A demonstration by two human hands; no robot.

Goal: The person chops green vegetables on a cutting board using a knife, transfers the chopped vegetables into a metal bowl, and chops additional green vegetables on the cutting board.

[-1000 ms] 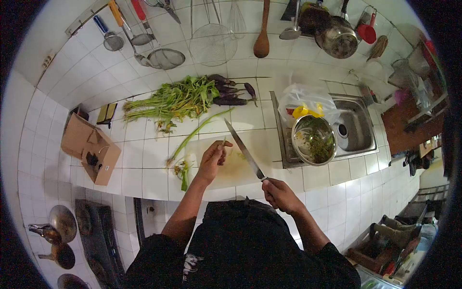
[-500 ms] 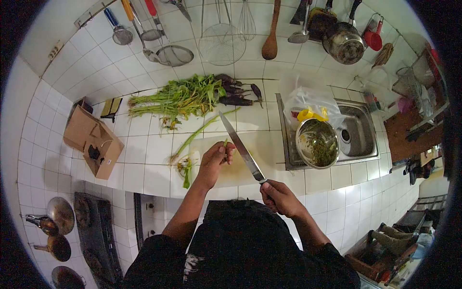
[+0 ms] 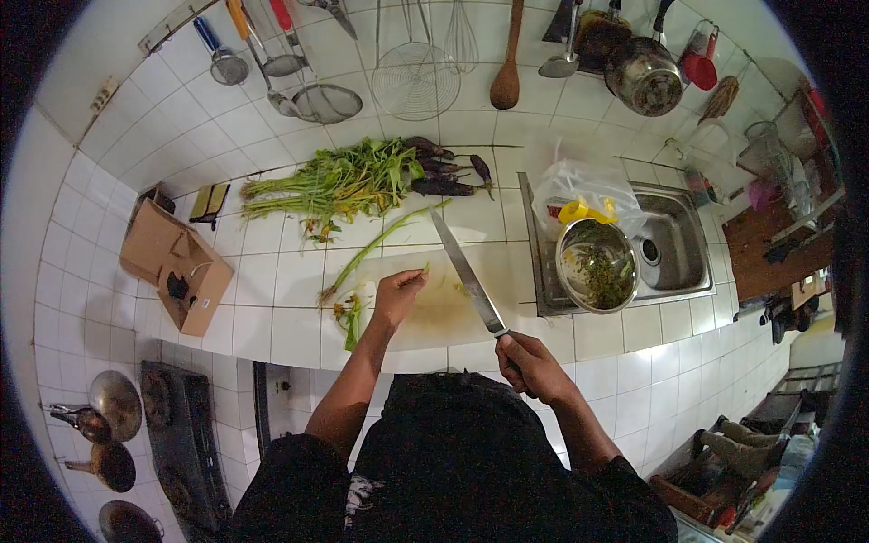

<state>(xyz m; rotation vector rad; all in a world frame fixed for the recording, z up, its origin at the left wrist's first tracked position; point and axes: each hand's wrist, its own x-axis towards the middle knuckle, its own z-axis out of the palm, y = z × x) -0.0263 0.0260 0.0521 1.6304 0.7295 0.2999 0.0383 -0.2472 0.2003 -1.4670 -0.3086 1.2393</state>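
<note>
My right hand (image 3: 536, 366) is wrapped round the handle of a long kitchen knife (image 3: 466, 271), whose blade points away from me over the pale cutting board (image 3: 444, 317). The fingers of my left hand (image 3: 399, 295) are pinched together over the board's left part. A small green tip, apparently a stalk piece (image 3: 427, 268), pokes out of them. Beyond the board, a long green stalk (image 3: 385, 237) lies slantwise. Trimmings (image 3: 351, 319) with green and yellowish bits sit left of my left hand. The steel bowl (image 3: 597, 267) at right holds chopped greens.
A bunch of leafy greens (image 3: 344, 176) and several dark eggplants (image 3: 444, 188) lie at the back of the counter. A plastic bag (image 3: 588, 185) rests by the sink (image 3: 692, 262). An open cardboard box (image 3: 210, 303) stands left. Utensils, including a wooden spoon (image 3: 505, 86), hang above.
The knife and my right hand have shifted slightly to the right. My left hand has turned, its fingers drawn closer together. A few green bits now show on the board beside the blade.
</note>
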